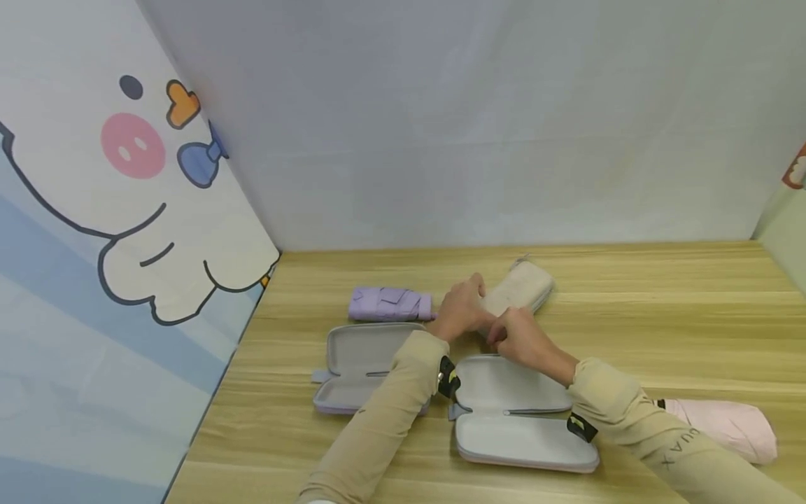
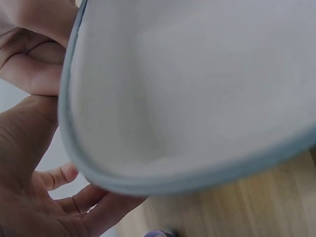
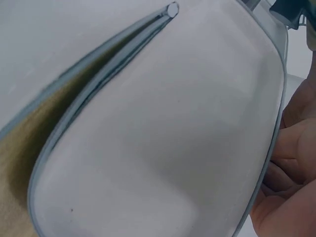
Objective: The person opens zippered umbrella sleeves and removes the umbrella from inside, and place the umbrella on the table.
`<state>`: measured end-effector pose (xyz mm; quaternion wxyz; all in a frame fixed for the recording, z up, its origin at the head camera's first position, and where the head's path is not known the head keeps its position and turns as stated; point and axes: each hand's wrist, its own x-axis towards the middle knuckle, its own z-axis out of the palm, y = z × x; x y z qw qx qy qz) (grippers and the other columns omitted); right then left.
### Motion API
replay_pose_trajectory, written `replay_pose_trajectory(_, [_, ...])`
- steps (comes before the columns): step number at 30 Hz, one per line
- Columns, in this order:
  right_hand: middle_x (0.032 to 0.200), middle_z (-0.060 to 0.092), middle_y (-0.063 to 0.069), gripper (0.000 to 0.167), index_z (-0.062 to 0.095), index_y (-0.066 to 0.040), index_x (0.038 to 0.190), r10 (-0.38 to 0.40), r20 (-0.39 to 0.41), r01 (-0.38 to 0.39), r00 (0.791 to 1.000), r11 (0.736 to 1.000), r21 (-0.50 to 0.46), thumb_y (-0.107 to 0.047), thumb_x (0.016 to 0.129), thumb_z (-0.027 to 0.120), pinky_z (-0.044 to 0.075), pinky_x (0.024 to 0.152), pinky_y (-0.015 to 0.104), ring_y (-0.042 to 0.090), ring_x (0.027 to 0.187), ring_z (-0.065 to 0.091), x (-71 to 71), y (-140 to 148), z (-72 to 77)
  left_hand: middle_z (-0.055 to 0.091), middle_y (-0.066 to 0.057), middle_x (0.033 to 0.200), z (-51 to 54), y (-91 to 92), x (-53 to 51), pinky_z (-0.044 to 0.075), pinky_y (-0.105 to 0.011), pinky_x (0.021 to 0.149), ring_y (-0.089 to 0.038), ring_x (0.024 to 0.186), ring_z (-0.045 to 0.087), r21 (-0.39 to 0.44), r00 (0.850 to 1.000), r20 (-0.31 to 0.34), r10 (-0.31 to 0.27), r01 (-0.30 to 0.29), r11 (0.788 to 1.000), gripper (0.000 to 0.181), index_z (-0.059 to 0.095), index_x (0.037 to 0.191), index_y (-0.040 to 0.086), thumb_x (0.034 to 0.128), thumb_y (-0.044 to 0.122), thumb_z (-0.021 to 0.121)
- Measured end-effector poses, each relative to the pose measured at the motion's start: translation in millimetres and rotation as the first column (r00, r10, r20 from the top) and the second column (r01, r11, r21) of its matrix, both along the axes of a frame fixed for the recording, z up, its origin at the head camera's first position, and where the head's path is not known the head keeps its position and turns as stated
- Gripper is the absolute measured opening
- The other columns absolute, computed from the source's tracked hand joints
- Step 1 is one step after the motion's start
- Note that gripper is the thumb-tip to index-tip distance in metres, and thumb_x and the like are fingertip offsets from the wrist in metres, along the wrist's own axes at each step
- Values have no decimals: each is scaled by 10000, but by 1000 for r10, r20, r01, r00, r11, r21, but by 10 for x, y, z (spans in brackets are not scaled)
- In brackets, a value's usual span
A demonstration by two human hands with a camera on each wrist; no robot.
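A cream zip case [image 1: 524, 285] lies closed and slanted on the table, a small loop at its far end. Against its left side, my left hand [image 1: 461, 308] holds the near part. My right hand [image 1: 524, 339] has its fingers curled at the case's near end, pinching there; what lies between those fingertips is hidden. Both hands come close together at this end. Just below them, a white-lined case [image 1: 513, 381] lies unzipped and spread. Its pale inside [image 2: 197, 89] fills much of the left wrist view, and its lining [image 3: 163, 133] covers most of the right wrist view.
A second spread case [image 1: 368, 350] with grey lining lies left, partly under my left forearm. Behind it sits a folded purple umbrella [image 1: 389, 304]. A folded pink umbrella [image 1: 730, 425] lies at right, partly behind my right sleeve. A pale curtain [image 1: 504, 140] borders the table's back.
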<state>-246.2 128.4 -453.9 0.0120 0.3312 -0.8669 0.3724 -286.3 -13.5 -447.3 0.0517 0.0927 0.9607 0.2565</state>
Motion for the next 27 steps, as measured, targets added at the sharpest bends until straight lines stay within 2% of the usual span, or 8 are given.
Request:
replay_pose_trajectory(6, [580,657,32,169,698,-6,609,-36,-3,35,999,999,-12,140,579,617,478,530,243,115,576,579,6,20,5,566,-51,813,24,-5,12,430,-262,591,-176,720,538,-9,1000,8,10,-10,1000,529,483,938,90,696,454,780])
replay_pose_trajectory(8, [581,657,22,165,701,-12,612,-49,3,49,999,999,-1,129,583,619,475,547,247,123,595,581,6,33,7,547,-47,792,61,-27,4,414,-246,576,-165,702,510,21,999,22,-24,24,999,514,495,937,71,727,451,771])
replay_pose_trajectory(11, [578,657,12,159,708,-13,618,-64,20,64,998,998,12,117,589,621,465,550,252,117,595,569,8,56,11,588,-76,842,139,-50,-43,419,-225,604,-175,752,532,85,992,13,-126,124,989,352,558,969,44,800,292,742])
replay_pose_trajectory(14, [578,657,8,162,714,-14,621,-72,30,71,997,997,22,115,599,620,452,532,237,86,577,550,7,68,15,625,-108,1050,211,-40,-117,432,-218,712,-196,948,565,62,958,-19,-288,288,956,221,633,1041,80,828,22,629])
replay_pose_trajectory(17, [592,663,22,174,718,-8,634,-62,31,62,998,998,18,125,604,610,452,522,231,74,570,551,5,64,19,538,-106,1283,258,-8,-179,410,-231,851,-216,1188,477,-49,887,-20,-461,460,887,458,670,1105,129,778,-145,502])
replay_pose_trajectory(20, [605,670,32,175,720,-2,647,-51,22,50,998,999,17,131,610,611,464,529,245,91,583,573,5,53,29,428,-120,1415,272,14,-203,364,-267,970,-282,1290,382,-149,831,27,-556,553,820,539,681,1139,152,762,-179,486])
replay_pose_trajectory(23, [613,673,31,163,720,2,656,-52,24,51,998,998,28,125,611,623,473,536,255,114,600,590,10,44,46,306,-119,1504,258,16,-200,294,-307,1053,-332,1335,297,-196,819,83,-567,571,797,523,680,1167,169,785,-156,530])
replay_pose_trajectory(27, [625,677,31,162,723,2,667,-62,36,60,997,997,47,116,606,624,480,542,257,138,617,605,14,41,61,212,-110,1545,239,9,-183,237,-311,1083,-324,1363,223,-200,826,125,-550,564,801,526,670,1192,178,792,-145,556])
